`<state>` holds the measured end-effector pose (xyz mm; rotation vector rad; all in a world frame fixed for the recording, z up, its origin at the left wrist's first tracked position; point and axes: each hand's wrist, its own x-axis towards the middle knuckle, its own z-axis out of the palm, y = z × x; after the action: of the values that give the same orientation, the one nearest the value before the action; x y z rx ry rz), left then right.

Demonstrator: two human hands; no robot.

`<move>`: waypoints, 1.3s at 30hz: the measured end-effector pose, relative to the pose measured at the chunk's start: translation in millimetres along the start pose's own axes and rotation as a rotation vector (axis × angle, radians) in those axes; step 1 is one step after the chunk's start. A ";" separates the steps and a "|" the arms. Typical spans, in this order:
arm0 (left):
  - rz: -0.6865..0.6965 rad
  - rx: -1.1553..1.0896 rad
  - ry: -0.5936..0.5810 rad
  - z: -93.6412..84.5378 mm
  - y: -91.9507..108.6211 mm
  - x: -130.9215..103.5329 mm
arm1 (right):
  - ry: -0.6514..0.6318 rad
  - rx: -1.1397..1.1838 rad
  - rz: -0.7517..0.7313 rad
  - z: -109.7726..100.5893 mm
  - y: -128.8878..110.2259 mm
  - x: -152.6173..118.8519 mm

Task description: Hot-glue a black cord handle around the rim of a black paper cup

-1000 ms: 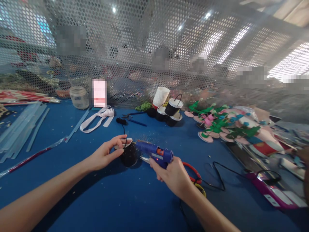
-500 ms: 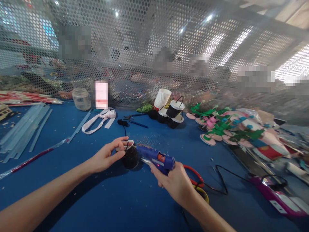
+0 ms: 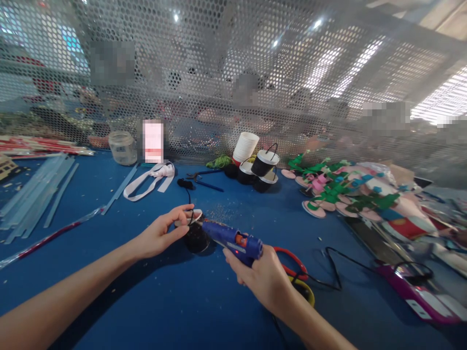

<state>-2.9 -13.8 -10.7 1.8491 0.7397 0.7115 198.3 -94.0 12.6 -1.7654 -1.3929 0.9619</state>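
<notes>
My left hand (image 3: 166, 231) is closed at the rim of a black-wrapped paper cup (image 3: 197, 241), its thumb and fingers gripping the cup's left side. A black cord (image 3: 189, 198) runs past the fingertips up to a small black bundle of yarn (image 3: 186, 183). In my right hand (image 3: 264, 272) is a blue hot glue gun (image 3: 233, 239) with a small red light lit. Its nozzle points left, at the cup's upper right edge; whether it touches is unclear. Red and yellow loop handles (image 3: 295, 262), like those of scissors, lie beside my right wrist.
Pliers (image 3: 206, 181), stacked white cups (image 3: 245, 147) and black cups with cord handles (image 3: 265, 163) stand behind. Left are glue sticks (image 3: 36, 189), white ribbon (image 3: 146, 182) and a jar (image 3: 123, 148). Green craft pieces (image 3: 330, 192) and a purple power strip (image 3: 412, 294) lie right. Perforated mesh (image 3: 204, 58) rises behind.
The glue gun has shifted slightly left and its nozzle is now closer to the cup's rim. A silver tip seen below the gun is now out of sight. My left hand stays put.
</notes>
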 end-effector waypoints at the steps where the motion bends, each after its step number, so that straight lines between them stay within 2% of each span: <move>1: -0.002 0.000 0.001 0.0 -0.3 0.1 | -0.007 -0.001 -0.004 -0.1 0.3 0.3; 6: -0.007 0.002 -0.002 0.5 -0.5 -0.1 | 0.023 0.011 0.101 -2.8 -1.2 4.6; 18: 0.008 -0.006 0.004 1.2 1.8 0.5 | 0.018 -0.029 -0.068 1.2 5.6 1.2; 23: 0.013 -0.013 -0.007 0.9 0.8 -0.1 | 0.031 -0.048 -0.043 -1.7 1.5 2.4; 30: 0.036 0.018 -0.003 1.7 0.4 -0.2 | 0.022 -0.084 -0.136 0.3 2.0 -2.1; 35: 0.036 0.016 -0.009 1.8 1.0 0.2 | 0.020 -0.108 -0.112 1.0 3.3 -2.0; 39: 0.018 -0.005 -0.005 1.4 1.3 -0.1 | 0.025 -0.078 -0.032 -1.1 3.3 1.6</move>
<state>-1.7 -15.0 -9.9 1.8547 0.7187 0.7188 201.0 -93.1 10.1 -1.8002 -1.4562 0.8769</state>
